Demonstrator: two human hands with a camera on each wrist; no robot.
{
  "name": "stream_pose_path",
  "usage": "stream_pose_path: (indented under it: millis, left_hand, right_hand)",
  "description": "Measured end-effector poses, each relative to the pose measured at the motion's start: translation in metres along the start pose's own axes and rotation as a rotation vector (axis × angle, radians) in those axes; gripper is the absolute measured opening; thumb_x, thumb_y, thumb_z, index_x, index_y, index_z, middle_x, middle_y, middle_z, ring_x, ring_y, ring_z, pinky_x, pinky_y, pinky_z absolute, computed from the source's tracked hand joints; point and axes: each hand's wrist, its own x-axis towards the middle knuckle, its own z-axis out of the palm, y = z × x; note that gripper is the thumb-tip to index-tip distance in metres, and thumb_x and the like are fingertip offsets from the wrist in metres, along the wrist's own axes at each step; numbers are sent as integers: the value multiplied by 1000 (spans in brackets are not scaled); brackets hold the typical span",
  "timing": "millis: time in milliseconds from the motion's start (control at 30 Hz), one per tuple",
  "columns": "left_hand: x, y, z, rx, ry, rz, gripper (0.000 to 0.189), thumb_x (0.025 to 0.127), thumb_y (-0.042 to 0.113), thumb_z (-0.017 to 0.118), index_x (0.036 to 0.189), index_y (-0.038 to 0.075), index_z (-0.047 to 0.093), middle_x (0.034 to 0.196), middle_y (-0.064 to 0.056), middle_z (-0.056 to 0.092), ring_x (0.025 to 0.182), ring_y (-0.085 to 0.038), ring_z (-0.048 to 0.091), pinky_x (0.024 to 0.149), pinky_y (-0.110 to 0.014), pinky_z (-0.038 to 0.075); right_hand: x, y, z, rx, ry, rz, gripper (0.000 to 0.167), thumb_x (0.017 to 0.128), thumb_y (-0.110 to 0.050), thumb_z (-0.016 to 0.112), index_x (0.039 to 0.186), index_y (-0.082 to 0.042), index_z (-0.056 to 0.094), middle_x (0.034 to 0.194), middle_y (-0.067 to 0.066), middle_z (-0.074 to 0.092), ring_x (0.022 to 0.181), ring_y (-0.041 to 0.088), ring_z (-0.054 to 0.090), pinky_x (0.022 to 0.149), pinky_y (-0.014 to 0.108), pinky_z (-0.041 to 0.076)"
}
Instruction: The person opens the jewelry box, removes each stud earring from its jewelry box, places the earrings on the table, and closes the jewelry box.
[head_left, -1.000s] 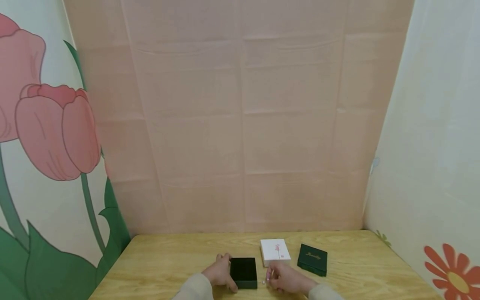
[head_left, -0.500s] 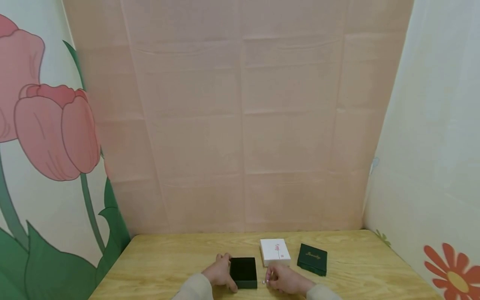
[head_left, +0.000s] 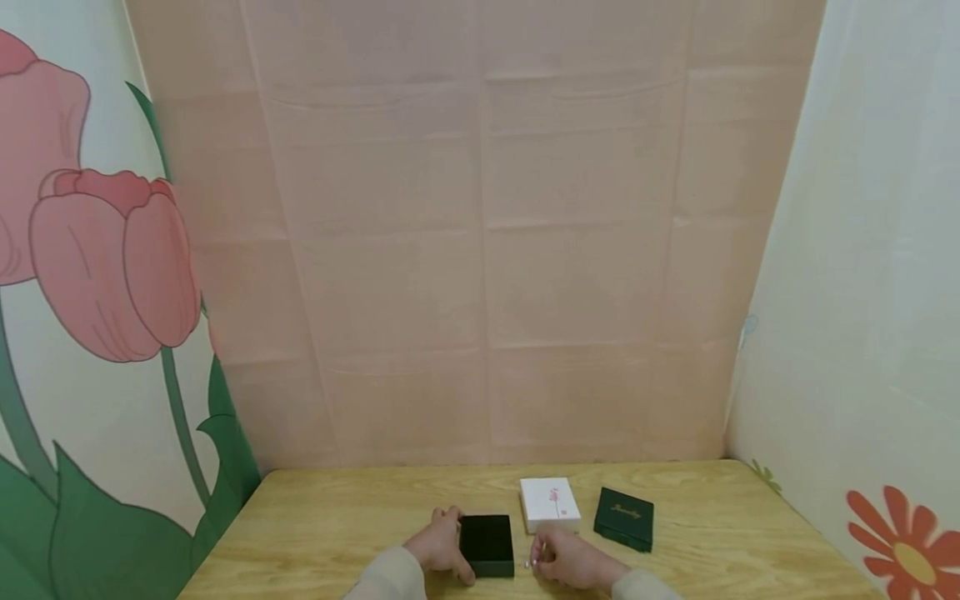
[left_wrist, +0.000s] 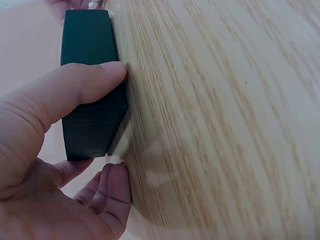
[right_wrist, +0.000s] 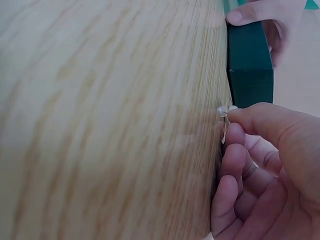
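Note:
An open dark green box [head_left: 486, 569] with a black inside stands on the table. My left hand [head_left: 437, 546] grips its left side; in the left wrist view the thumb [left_wrist: 95, 82] lies along the green wall, while the other fingers are partly hidden behind it. Just right of the box, my right hand [head_left: 573, 560] is low at the tabletop. Its thumb and forefinger pinch a small pearl earring [right_wrist: 232, 107], mostly covered by the fingertips. A second small white bead [right_wrist: 221, 111] shows beside it; whether the two are joined I cannot tell.
Behind my right hand sits a white box [head_left: 547, 500] with a pink flower print. To its right lies a dark green lid [head_left: 626, 518] with gold lettering. The wooden table [head_left: 337, 517] ends at a pink cloth backdrop [head_left: 480, 250].
My right hand has shifted very slightly left at the tabletop, its fingers still pinching. The left hand and the box have stayed in place.

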Motion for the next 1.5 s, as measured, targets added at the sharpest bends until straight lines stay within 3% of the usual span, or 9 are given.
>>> stream_pose_path:
  millis: [33,200,467,600,933,1167,1267,1367,1500]
  left_hand:
    - [0,0,0,2,3,2,75,60,-1,88,122,3,46,114,-22,40,97,-33,51,88,-54,45]
    - [0,0,1,10,10,11,76,60,0,88,122,3,46,115,-22,40,97,-33,51,88,-54,45]
    - [0,0,2,22,23,11,76,58,-1,89,122,3,46,114,-22,41,97,-34,51,89,-54,45]
    - [1,-1,2,19,22,9,76,58,-2,88,121,3,46,114,-22,41,96,-33,51,89,-54,44]
    - [0,-1,2,18,20,13,76,58,-2,88,120,3,45,114,-22,41,96,-33,51,89,-54,45]
    - [0,0,1,14,9,10,75,59,-1,88,121,3,45,115,-23,40,97,-33,51,89,-54,45]
    - [0,0,-1,4,-7,5,74,62,0,88,122,3,45,115,-23,39,97,-33,51,89,-54,45]
    - [-2,2,-2,-1,-16,8,73,63,0,87,123,2,44,115,-22,39,96,-33,51,88,-54,45]
    - [-4,3,-2,5,-16,17,73,64,0,87,123,1,44,114,-22,39,94,-32,51,87,-54,45]
  right_hand:
    - [-2,1,1,-64,2,-12,48,96,1,33,125,35,17,144,46,-18,147,39,-2,118,26,9]
    - [-13,3,3,-10,37,17,52,94,0,34,125,36,12,143,45,-21,147,40,-2,118,26,11]
    - [4,0,0,67,11,-29,44,95,9,30,124,37,11,144,42,-25,148,37,-3,118,28,12]
    - [11,-1,1,-11,0,-58,42,96,8,32,123,37,19,144,45,-21,147,39,-2,119,28,10]
    - [-5,-1,2,53,24,20,51,95,6,30,124,37,3,144,43,-24,148,38,-2,118,27,16]
    - [-8,-3,5,501,160,116,77,89,26,20,124,6,-46,157,13,-25,148,25,3,113,31,24]
    - [-5,-5,5,555,161,128,77,89,26,18,125,3,-46,158,11,-23,148,24,2,114,30,23]
    - [-2,-5,3,412,96,103,67,92,20,22,135,13,-30,156,20,-24,148,26,-2,117,28,16]
    - [1,-2,0,28,22,8,46,95,8,33,131,31,15,146,41,-21,148,36,-3,118,25,10]
